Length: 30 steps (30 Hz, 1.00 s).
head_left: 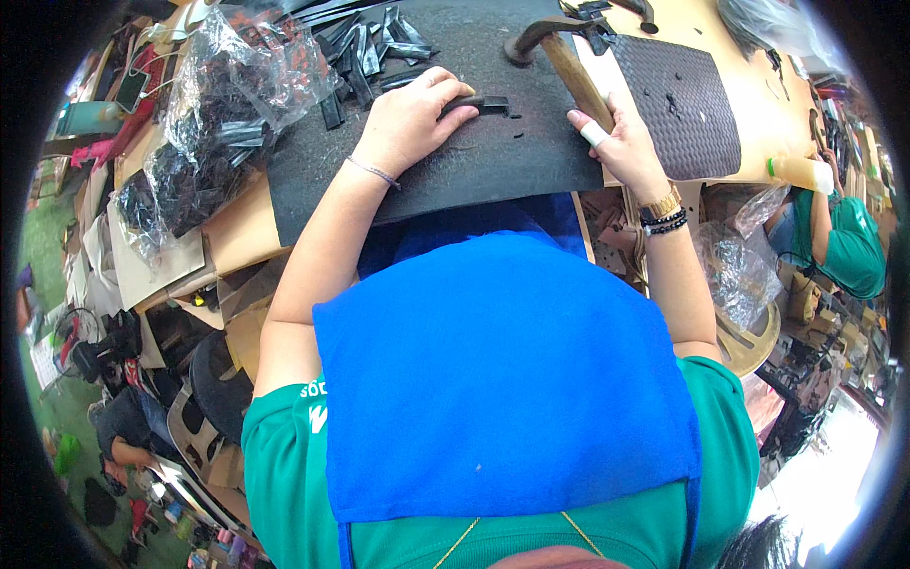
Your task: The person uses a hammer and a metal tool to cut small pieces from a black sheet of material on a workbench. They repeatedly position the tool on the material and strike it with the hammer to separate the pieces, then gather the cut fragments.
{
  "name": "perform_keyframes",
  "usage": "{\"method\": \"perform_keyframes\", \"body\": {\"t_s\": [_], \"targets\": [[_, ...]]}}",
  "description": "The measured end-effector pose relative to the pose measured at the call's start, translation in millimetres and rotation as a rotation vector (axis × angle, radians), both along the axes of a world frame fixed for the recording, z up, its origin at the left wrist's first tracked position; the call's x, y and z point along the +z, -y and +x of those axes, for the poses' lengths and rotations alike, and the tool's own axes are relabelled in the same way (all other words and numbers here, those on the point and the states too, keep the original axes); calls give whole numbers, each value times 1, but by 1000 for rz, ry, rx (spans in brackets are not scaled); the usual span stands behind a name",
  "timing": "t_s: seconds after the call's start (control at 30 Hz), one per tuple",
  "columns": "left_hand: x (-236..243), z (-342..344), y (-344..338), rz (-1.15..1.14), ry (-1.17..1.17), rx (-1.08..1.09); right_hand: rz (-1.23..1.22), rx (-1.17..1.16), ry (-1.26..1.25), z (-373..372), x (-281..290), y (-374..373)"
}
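Observation:
My left hand [412, 119] rests on the black work board [322, 190], fingers closed on a small dark strip piece [488, 105] lying near the board's middle. My right hand [616, 142], with a white band round the thumb, grips the wooden handle of a hammer [578, 78]; its metal head is raised above the board at the back right. Several glossy black strips [365, 52] lie beyond my left hand. Tiny black scraps lie just right of the held piece.
A crumpled clear plastic bag [213, 85] with black pieces is at the left. A woven grey mat [692, 114], a second hammer [645, 14] and a pale yellow bottle [796, 171] are at the right. A co-worker in green [844, 237] is at the far right, another person at lower left.

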<state>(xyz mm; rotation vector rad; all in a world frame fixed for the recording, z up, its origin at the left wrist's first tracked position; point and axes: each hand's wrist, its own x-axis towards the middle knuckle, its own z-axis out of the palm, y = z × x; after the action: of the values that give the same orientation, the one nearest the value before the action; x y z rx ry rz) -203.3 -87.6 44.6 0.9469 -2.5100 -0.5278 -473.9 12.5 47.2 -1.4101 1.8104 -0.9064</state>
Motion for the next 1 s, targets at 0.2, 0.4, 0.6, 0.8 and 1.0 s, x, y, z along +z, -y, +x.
{"method": "perform_keyframes", "body": {"t_s": [0.2,0.4,0.6,0.8,1.0], "targets": [[6,0,7,174,-9,100,13,-62,161,7,14,-16],[-6,6,18,251,-344,167,14,-38,229,4,15,-28],[-15,12,16,476,-824,94,84,-32,76,2,2,-30],[-16,9,3,469,-879,23,86,-39,108,8,13,-29],[-20,0,1,435,-814,-27,77,-32,83,8,14,-30]]}}
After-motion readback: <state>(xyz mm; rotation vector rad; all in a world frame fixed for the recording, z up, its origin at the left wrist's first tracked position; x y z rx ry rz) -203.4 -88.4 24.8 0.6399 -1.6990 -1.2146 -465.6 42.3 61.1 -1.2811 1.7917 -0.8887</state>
